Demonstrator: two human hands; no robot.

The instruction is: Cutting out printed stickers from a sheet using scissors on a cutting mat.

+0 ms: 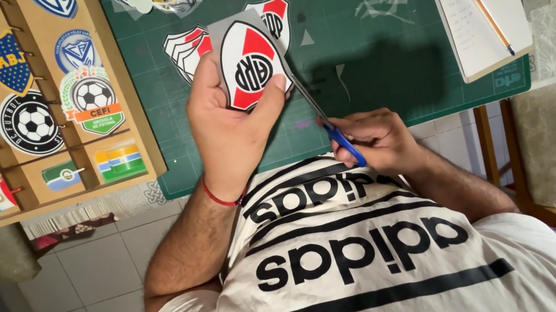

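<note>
Between your left hand's [226, 123] closed fingers [273, 96] sits the red-and-white shield sticker [249, 64], pinched at its lower edge; your right hand [375, 139] grips blue-handled scissors [331, 126], blades touching the sticker's right side.

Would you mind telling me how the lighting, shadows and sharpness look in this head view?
Head view: even, soft light; a dark shadow falls on the green cutting mat right of the shield sticker; the left hand, right hand and scissors are sharp; wide-angle bending at the edges.
</note>
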